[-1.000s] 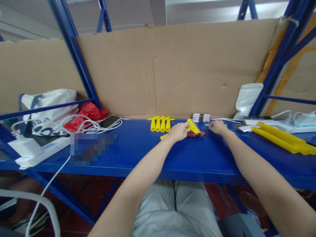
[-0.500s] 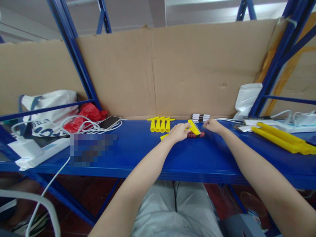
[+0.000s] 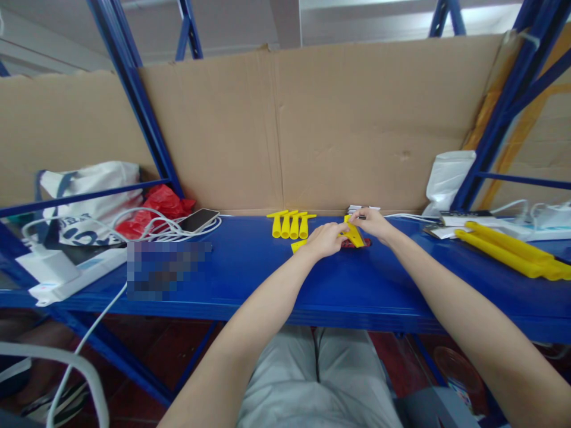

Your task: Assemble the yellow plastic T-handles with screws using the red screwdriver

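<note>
My left hand (image 3: 328, 239) is closed around the handle side of a yellow T-shaped scraper (image 3: 354, 236), its wide head tilted up over the table. My right hand (image 3: 370, 222) pinches at the upper end of that head; whatever sits between its fingertips is too small to make out. Under the scraper lies a dark red piece (image 3: 367, 242), mostly covered. Another yellow piece (image 3: 298, 245) pokes out beside my left hand. Behind it, several yellow T-shaped scraper handles (image 3: 289, 226) lie in a row. A stack of white-and-black packets (image 3: 352, 209) is partly hidden behind my right hand.
Long yellow tubes (image 3: 508, 249) lie on the blue table (image 3: 250, 267) at the right. On the left are a phone (image 3: 199, 220), coiled white cables, a red plastic bag (image 3: 165, 203) and a power strip (image 3: 80, 276). A cardboard wall (image 3: 214, 137) stands behind.
My right hand has moved left and slightly up, from beside the scraper onto its upper end. The scraper has turned in my left hand, so its flat yellow face shows more.
</note>
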Demonstrator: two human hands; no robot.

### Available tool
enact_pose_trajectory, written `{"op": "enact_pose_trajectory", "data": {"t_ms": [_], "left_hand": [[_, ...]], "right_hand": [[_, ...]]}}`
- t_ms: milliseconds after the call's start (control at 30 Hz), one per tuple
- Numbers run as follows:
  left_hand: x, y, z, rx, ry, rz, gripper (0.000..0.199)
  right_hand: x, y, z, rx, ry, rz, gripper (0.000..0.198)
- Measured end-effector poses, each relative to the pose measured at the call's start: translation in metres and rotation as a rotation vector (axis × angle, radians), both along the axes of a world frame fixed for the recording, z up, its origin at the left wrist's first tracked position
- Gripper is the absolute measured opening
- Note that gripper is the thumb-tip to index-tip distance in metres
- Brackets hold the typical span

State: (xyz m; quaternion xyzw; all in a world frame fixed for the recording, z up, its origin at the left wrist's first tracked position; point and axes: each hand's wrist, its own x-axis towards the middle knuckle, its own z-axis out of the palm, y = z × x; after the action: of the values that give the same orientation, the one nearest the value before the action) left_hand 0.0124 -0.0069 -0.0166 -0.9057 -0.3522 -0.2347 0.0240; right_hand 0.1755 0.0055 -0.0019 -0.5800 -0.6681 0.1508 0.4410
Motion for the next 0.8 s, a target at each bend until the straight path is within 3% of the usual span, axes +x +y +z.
{"op": "enact_pose_trajectory", "data": {"t_ms": [200, 400, 533, 700, 800], "left_hand": [[0.000, -0.001, -0.001, 0.011, 0.032, 0.008, 0.032], [0.000, -0.002, 0.000, 0.018, 0.031, 0.010, 0.032], [0.000, -0.002, 0.000, 0.022, 0.021, 0.002, 0.032], [0.000, -0.002, 0.000, 0.009, 0.015, 0.003, 0.031], [0.000, 0.002, -0.001, 0.005, -0.022, 0.018, 0.031]], "right_hand": [[0.000, -0.001, 0.001, 0.012, -0.073, 0.011, 0.009], [-0.004, -0.004, 0.001, -0.003, -0.093, -0.069, 0.006], [-0.009, -0.001, -0.002, -0.037, 0.026, -0.112, 0.003], [-0.009, 0.006, -0.005, -0.005, 0.236, -0.099, 0.015], [-0.007, 0.002, -0.001, -0.059, 0.252, -0.072, 0.007]]}}
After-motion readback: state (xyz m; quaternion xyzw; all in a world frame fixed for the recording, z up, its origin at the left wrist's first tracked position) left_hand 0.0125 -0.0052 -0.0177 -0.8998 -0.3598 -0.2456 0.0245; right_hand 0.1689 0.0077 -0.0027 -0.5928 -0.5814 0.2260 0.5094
